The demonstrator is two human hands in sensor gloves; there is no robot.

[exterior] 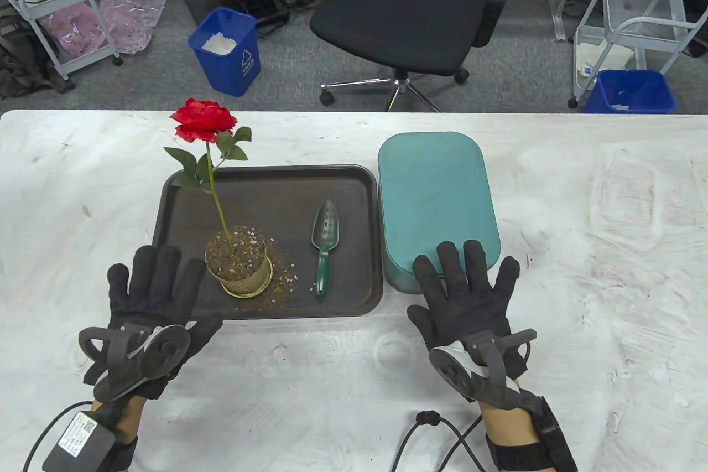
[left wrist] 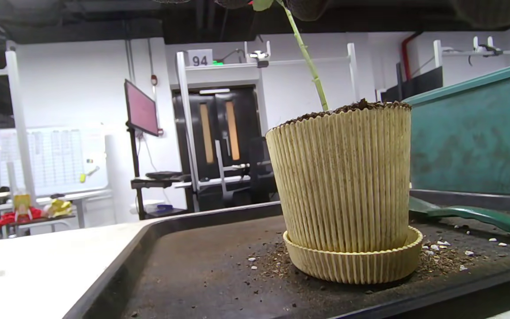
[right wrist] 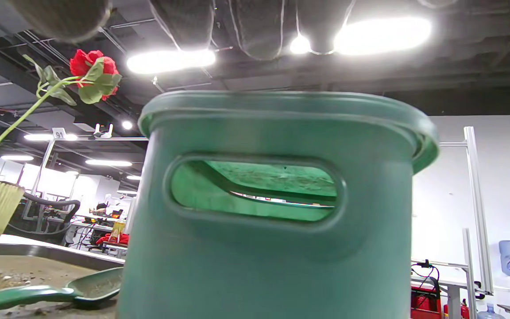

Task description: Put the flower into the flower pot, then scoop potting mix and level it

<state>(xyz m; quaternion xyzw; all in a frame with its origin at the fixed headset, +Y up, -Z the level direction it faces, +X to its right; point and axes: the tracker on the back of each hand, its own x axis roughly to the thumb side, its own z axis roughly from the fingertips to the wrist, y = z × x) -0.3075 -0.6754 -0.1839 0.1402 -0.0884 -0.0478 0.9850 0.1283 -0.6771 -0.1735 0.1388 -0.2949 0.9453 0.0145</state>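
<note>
The table view is looking steeply down from above. Both wrist views are sitting low, close, facing across the tray, sharing the flower pot and green bin.

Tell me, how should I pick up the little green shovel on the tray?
Probably best by the handle of the green shovel. It lies flat on the dark tray, scoop end pointing away, narrow handle pointing toward the person. Come from above at the near end, with your grip pinching across the handle's sides. The right hand is nearer; the pot sits clear of it to the left.

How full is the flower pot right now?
Full. Potting mix reaches the flower pot rim around the rose stem; some lies spilled on the tray.
</note>
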